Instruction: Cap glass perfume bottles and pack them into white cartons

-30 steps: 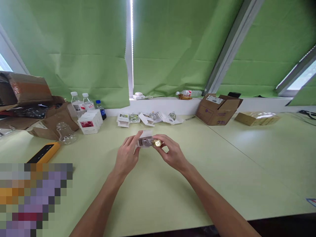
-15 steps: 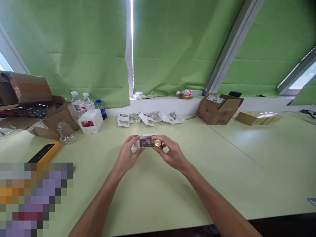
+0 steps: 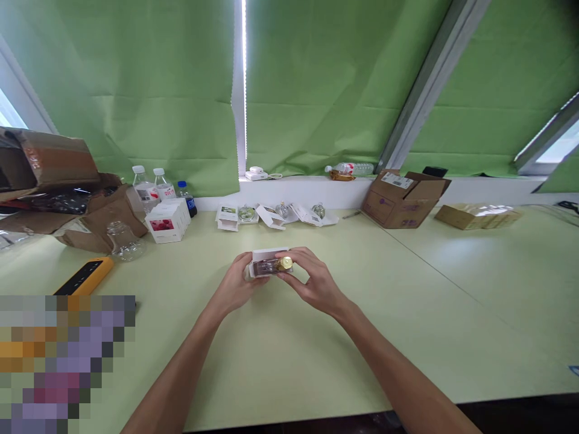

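Observation:
Above the pale green table [image 3: 452, 301], both my hands hold one small item together. It is a clear glass bottle with a gold cap [image 3: 275, 265], lying sideways against a small white box [image 3: 270, 253]. My left hand [image 3: 237, 283] grips the box and the bottle's base from the left. My right hand [image 3: 312, 280] pinches the gold cap end from the right. How far the bottle sits inside the box is hidden by my fingers.
Three opened white boxes with small bottles [image 3: 275, 214] lie at the back. A white pink-printed carton [image 3: 167, 222], drink bottles [image 3: 145, 190] and a glass jar [image 3: 121, 240] stand left, by crumpled brown cardboard [image 3: 49, 181]. A yellow device [image 3: 84, 276] lies left; cardboard boxes [image 3: 402, 199] sit right.
The white box's flap, raised a second ago, now lies flat over the bottle. My left fingers have closed around the box. Both hands stay in nearly the same place.

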### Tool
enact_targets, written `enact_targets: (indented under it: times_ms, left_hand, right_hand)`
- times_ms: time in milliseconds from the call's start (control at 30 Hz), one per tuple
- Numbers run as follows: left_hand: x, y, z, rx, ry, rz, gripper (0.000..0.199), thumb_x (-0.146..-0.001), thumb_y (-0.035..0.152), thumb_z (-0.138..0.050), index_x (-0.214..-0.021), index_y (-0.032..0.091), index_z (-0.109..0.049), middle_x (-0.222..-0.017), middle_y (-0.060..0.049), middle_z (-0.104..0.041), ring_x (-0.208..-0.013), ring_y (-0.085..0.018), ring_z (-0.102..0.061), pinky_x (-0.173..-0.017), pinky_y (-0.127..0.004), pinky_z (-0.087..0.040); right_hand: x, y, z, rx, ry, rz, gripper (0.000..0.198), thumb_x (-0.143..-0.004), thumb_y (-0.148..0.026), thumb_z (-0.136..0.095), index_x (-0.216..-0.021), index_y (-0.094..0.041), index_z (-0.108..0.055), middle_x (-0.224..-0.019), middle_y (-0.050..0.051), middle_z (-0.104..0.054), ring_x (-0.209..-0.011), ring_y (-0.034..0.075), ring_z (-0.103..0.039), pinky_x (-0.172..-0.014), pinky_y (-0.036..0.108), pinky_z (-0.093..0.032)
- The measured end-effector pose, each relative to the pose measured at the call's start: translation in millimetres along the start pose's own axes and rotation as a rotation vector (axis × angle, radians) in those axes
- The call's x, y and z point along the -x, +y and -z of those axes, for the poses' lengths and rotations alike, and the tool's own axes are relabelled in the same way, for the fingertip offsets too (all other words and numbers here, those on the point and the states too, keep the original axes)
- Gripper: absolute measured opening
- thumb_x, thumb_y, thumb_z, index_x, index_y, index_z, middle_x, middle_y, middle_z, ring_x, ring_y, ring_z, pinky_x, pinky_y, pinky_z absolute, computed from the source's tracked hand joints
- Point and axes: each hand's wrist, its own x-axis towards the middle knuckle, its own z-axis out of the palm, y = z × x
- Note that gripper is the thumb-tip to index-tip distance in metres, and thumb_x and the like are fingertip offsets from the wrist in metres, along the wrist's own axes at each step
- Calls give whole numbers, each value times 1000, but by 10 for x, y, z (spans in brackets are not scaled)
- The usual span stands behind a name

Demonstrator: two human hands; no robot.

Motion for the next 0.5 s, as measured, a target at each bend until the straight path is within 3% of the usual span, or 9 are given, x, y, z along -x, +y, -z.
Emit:
enact_targets:
  times_ms: [100, 333, 500]
  left_hand:
    - [5, -1, -9, 123, -78, 40, 41, -79, 29, -61, -118, 21, -56, -113, -7, -64, -101, -23, -59, -86, -34, -47]
    - [-28, -73, -35, 114, -69, 0, 33, -74, 27, -65, -106, 19, -65, -105, -8, -68, -94, -24, -61, -85, -34, -46]
    - [-32, -84, 1, 166, -83, 69, 37, -73, 35, -66, -105, 16, -65, -102, -8, -68, -92, -24, -62, -81, -33, -47]
  right_hand:
    - [-3, -19, 3, -17, 3, -9, 35, -86, -23, -60, -121, -26, -54, -109, 7, -65, -102, 24, -57, -86, 42, -50]
    - [-4, -66, 18, -34, -10, -17, 33, -86, -24, -59, -119, -25, -55, -110, 8, -65, -102, 25, -59, -86, 43, -51]
    - [-7, -86, 30, -24, -13, -11, 32, -86, -25, -60, -118, -25, -54, -109, 9, -64, -103, 24, -59, -87, 42, -51]
